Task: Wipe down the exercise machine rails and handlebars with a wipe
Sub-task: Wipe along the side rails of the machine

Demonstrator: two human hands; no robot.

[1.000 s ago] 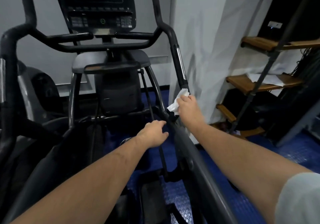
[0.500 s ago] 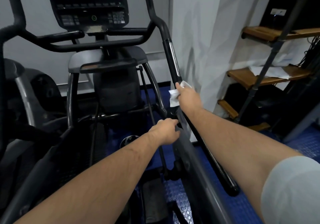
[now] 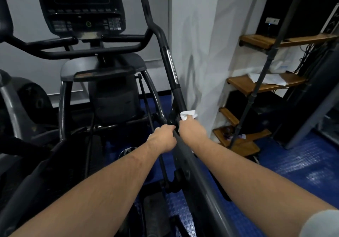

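The black exercise machine fills the left and middle of the view, its console [image 3: 84, 7] at the top. Its right handlebar [image 3: 171, 71], with a chrome strip, slopes down into a grey side rail [image 3: 200, 174]. My right hand [image 3: 192, 132] grips a crumpled white wipe [image 3: 188, 114] and presses it on the bar where handlebar meets rail. Just left of it, my left hand [image 3: 164, 138] is curled around the same rail, almost touching the right hand.
A white wall corner [image 3: 198, 53] stands close behind the handlebar. Wooden steps [image 3: 256, 86] on a black metal frame climb at the right, with white cloth on one step. The floor [image 3: 302, 165] is blue studded matting. Another dark machine part [image 3: 22, 108] sits at far left.
My right hand slid the wipe up the handlebar, then back down to the joint. My left hand moved forward and right and closed on the rail beside it.
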